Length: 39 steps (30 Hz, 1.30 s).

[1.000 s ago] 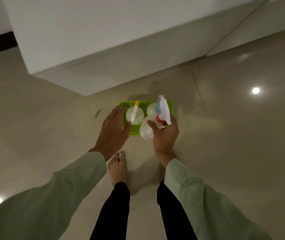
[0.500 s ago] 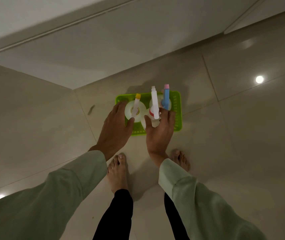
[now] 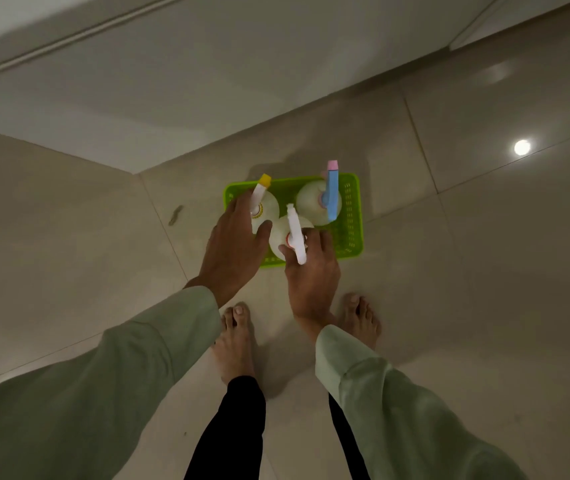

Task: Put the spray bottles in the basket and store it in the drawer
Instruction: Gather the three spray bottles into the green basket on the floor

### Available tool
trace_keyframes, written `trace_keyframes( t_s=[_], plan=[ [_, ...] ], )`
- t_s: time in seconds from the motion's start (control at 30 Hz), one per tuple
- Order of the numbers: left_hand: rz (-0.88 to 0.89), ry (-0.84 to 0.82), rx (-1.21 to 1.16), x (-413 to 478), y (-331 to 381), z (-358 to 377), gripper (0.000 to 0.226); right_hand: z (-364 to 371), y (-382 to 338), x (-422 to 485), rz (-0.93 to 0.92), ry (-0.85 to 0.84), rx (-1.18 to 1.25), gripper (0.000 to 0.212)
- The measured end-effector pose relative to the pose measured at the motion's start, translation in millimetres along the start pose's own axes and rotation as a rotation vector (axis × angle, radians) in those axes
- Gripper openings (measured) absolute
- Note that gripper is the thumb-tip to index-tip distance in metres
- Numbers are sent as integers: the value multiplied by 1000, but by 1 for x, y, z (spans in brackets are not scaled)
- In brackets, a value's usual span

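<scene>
A bright green perforated plastic basket [image 3: 349, 216] sits flat on the glossy beige tiled floor [image 3: 484, 271], just in front of the person's bare feet [image 3: 235, 337]. Three white round-bodied plastic spray bottles stand upright inside it. The bottle with the white trigger head and yellow nozzle tip [image 3: 262, 199] is at the basket's left end. The bottle with the blue trigger head and pink nozzle tip [image 3: 332, 192] stands at the far right. The bottle with the all-white trigger head [image 3: 295, 237] is at the near edge, between the other two and touching or nearly touching the yellow-tipped one.

The right hand [image 3: 313, 275] is closed around the neck of the all-white bottle, thumb on the left of the neck and fingers on the right, with the trigger head lying over its knuckles. The left hand [image 3: 233, 247] is open and spread, palm down, covering the basket's left near corner; its thumb presses the body of the yellow-tipped bottle, but it grips nothing.

The right part of the basket is free of bottles. Both arms wear pale green long sleeves [image 3: 380, 382] above black trouser legs [image 3: 238, 424]. Just beyond the basket rises a plain white cabinet front [image 3: 207, 81] with a long horizontal seam; its bottom edge meets the floor close to the basket's far side. A dark smudge [image 3: 175, 215] marks the tile left of the basket, and a round ceiling-light reflection [image 3: 522, 147] shines on the floor well off to the right.
</scene>
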<state>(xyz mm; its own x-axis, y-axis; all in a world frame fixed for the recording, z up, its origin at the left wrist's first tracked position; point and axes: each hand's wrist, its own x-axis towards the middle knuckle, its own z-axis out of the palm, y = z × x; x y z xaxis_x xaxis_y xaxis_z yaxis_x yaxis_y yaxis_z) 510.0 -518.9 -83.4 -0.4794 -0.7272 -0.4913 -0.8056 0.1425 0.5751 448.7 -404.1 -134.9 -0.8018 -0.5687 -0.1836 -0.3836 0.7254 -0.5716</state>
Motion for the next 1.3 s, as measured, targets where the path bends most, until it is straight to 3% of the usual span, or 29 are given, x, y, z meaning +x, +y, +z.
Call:
trace_keyframes(
  t_s=[0.27,0.47,0.77,0.87,1.07,1.17,1.3],
  plan=[
    [8,17,6,5,-7,-2,46,7,4,1,171,-121,-5,43],
    [1,18,-9,3,-5,-6,47,-10,14,-2,145,-206,36,61],
    [-28,146,133,14,7,-9,35,-61,15,25,31,75,27,40],
    [-61,137,218,20,8,-4,33,-64,8,50,21,59,-3,33],
    [-132,226,181,21,6,7,29,-53,9,89,10,-191,-201,39],
    [-150,256,160,21,5,9,29,-50,12,95,-54,-148,-264,30],
    [-173,273,154,21,4,10,29,-49,14,95,-133,-102,-355,32]
  ],
)
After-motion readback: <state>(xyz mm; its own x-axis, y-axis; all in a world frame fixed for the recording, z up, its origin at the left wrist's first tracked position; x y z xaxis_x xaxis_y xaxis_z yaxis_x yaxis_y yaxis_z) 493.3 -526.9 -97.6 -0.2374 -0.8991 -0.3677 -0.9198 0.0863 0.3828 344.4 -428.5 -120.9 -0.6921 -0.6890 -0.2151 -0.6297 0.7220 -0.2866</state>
